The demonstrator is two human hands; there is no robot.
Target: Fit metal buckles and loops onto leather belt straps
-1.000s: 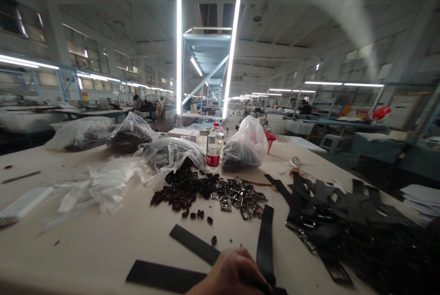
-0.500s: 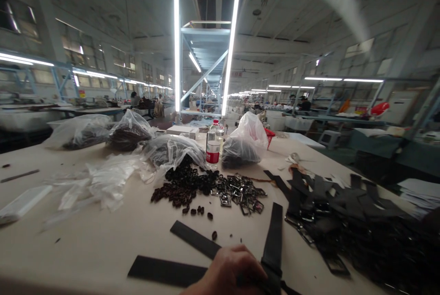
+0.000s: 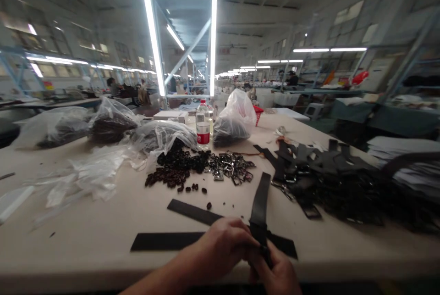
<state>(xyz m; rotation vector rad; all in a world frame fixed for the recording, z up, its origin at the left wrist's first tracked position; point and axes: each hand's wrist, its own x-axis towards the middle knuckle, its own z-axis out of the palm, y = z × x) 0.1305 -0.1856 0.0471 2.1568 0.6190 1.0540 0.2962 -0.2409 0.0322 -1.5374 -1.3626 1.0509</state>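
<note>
Near the table's front edge, my left hand (image 3: 225, 244) is closed, its fingers bent at the lower end of a black strap (image 3: 260, 198). My right hand (image 3: 280, 269) meets it from the right, thumb and fingers closed around the same end. The strap rises upright-looking from between the hands, with a band across it just above the fingers. What the fingertips pinch is partly hidden. One flat black strap (image 3: 165, 242) lies under my left forearm, and another strap (image 3: 192, 211) slants behind that hand. A further strap piece (image 3: 283, 244) sticks out beside my right hand.
Beyond the hands lie dark brown loops (image 3: 168, 176), black loops (image 3: 185, 159) and metal buckles (image 3: 232, 166). A pile of buckled black straps (image 3: 343, 189) covers the right side. Behind stand a bottle (image 3: 202, 127) and plastic bags (image 3: 235, 120); crumpled plastic (image 3: 92, 173) lies left.
My view has tilted down and shifted right, so the table items sit higher and further left. Both hands now show together on the strap; earlier my right hand was hardly visible.
</note>
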